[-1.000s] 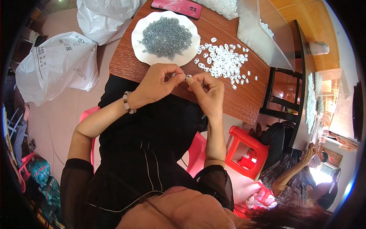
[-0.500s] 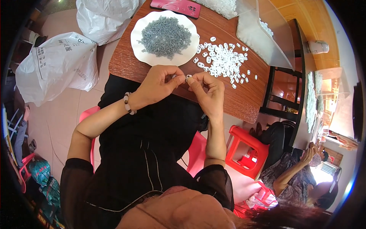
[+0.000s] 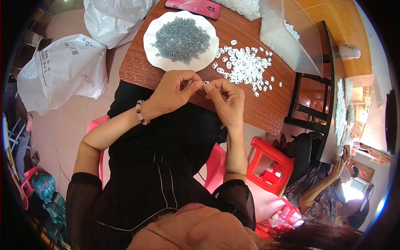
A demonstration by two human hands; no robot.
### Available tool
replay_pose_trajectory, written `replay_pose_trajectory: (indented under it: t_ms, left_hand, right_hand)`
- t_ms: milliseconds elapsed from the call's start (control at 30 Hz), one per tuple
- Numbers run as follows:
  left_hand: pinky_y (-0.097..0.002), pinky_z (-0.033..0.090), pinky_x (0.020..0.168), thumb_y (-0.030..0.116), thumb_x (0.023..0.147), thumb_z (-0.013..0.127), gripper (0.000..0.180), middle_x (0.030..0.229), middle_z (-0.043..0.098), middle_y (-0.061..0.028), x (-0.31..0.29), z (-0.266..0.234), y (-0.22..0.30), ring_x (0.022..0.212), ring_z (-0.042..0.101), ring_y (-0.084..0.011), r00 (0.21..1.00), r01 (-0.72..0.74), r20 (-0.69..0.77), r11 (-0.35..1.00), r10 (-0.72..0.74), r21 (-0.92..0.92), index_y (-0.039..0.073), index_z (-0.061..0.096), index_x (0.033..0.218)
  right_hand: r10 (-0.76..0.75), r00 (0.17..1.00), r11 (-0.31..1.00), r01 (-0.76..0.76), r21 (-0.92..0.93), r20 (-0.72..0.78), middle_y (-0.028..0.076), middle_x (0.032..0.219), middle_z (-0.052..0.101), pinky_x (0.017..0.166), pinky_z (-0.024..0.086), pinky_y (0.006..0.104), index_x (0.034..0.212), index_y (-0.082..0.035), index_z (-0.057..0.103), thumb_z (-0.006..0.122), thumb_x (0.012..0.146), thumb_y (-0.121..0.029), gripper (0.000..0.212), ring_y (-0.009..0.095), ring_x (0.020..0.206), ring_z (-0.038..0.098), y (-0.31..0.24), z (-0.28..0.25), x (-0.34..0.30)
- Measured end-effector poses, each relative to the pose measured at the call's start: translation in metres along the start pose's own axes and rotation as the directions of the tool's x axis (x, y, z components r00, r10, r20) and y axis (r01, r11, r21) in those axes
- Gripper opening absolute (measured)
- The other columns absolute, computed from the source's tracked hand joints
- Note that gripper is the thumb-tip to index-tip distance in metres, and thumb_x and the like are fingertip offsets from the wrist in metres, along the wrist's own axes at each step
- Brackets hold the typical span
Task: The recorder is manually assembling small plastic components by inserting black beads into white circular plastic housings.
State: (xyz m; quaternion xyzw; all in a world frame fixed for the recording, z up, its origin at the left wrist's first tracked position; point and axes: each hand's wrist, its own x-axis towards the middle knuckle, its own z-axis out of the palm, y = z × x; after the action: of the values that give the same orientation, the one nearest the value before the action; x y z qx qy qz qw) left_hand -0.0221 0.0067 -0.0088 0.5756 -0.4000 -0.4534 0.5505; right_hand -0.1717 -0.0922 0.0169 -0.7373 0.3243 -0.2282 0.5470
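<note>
My left hand (image 3: 175, 89) and my right hand (image 3: 225, 100) meet at the near edge of a brown wooden table (image 3: 266, 108). Together their fingertips pinch one small white plastic piece (image 3: 206, 83). Just beyond the hands lies a white plate (image 3: 156, 60) heaped with small grey metal parts (image 3: 181, 39). To its right, several loose white plastic pieces (image 3: 243, 66) are scattered on the tabletop. A beaded bracelet sits on my left wrist.
A red phone (image 3: 192, 6) lies at the table's far edge, beside a clear bin (image 3: 287, 41) of white pieces. White plastic bags (image 3: 62, 71) stand on the floor at left. A red stool (image 3: 271, 164) and another person's hand (image 3: 337, 166) are at right.
Both hands stay together at the table edge over the small white piece; only slight finger movement shows.
</note>
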Motion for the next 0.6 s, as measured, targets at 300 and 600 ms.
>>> replay_pose_trajectory:
  t_ms: [300,600]
  left_hand:
    - [-0.0186,0.040,0.059,0.014,0.092,0.060,0.015,0.072,0.056,0.0037,-0.0014,0.0030,-0.0001,0.066,0.047,-0.0024,0.999,-0.029,-0.037,0.998,0.031,0.047,-0.001,0.063,0.088]
    - [-0.0188,0.041,0.059,0.012,0.093,0.059,0.015,0.071,0.056,0.0027,-0.0005,0.0013,0.0008,0.066,0.048,-0.0027,0.999,-0.013,-0.038,0.995,0.017,0.103,-0.001,0.063,0.087]
  right_hand:
    - [0.002,1.000,1.000,-0.001,-0.019,0.017,0.000,0.061,0.060,0.049,0.037,0.0191,0.079,-0.001,0.065,0.066,0.085,-0.010,0.012,0.002,0.054,0.050,0.0009,-0.0003,0.0001]
    - [0.012,0.999,0.999,-0.011,-0.038,0.039,0.000,0.061,0.061,0.050,0.038,0.0187,0.080,-0.001,0.064,0.067,0.086,-0.011,0.013,0.002,0.055,0.051,0.0050,-0.0010,0.0018]
